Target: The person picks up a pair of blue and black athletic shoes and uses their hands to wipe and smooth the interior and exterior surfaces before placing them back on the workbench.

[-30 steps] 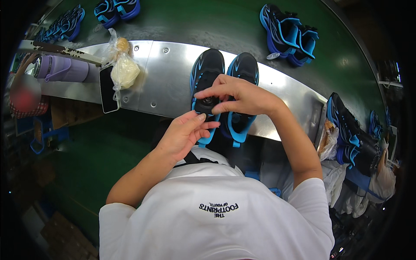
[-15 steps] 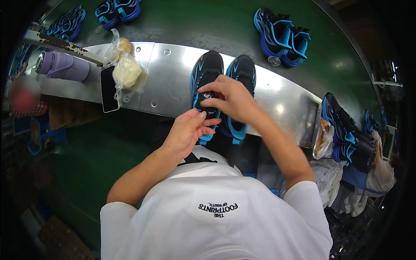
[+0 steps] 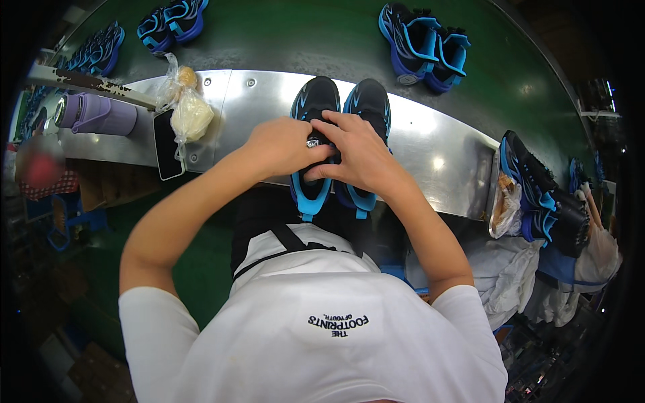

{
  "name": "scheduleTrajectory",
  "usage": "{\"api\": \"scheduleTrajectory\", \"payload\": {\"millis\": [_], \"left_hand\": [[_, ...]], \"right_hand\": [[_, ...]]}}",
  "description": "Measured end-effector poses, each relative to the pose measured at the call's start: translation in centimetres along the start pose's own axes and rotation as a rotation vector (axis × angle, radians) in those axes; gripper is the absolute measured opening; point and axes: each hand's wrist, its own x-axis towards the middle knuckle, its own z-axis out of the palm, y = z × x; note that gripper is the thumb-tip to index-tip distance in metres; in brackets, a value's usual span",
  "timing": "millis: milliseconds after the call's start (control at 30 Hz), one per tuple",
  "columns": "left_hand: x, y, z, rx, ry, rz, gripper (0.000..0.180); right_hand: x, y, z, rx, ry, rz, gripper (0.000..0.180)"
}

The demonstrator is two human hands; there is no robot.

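Note:
A pair of black sneakers with blue trim lies in front of me, toes pointing away. Both of my hands are on the left sneaker [image 3: 316, 97], at its tongue. My left hand [image 3: 279, 146] comes in from the left side, fingers curled over the upper. From the right, my right hand [image 3: 363, 153] bends its fingers and thumb around the same spot. Between them shows a small dark round piece with a silver emblem [image 3: 312, 143]. My fingers partly hide how it is gripped. The right sneaker [image 3: 368, 101] stands alongside, partly behind my right hand.
The metal ledge [image 3: 430, 154] borders a green belt [image 3: 302, 37]. Sneakers [image 3: 420, 50] stand on the belt, others [image 3: 527, 178] at the far right. To the left are a purple bottle [image 3: 104, 114], a phone [image 3: 164, 144] and bagged food [image 3: 191, 117]. Another person's blurred form is at far left.
My left hand has moved up from the sneaker's heel opening to its tongue, its arm swinging outward. My right hand stays at the tongue, fingers now spread wider around the emblem piece.

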Motion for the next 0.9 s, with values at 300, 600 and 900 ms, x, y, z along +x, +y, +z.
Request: {"api": "scheduleTrajectory", "payload": {"millis": [300, 600, 900], "left_hand": [[1.4, -0.2, 0.5, 0.236, 0.014, 0.405, 0.033], [-6.0, -2.3, 4.7, -0.646, 0.23, 0.012, 0.015], [-7.3, -0.5, 7.1, -1.001, 0.117, -0.013, 0.017]], "right_hand": [[0.1, 0.9, 0.7, -0.082, 0.102, -0.01, 0.074], [1.2, 0.7, -2.3, 0.353, -0.218, 0.026, 0.043], [0.4, -1.6, -0.1, 0.203, 0.088, 0.21, 0.03]]}}
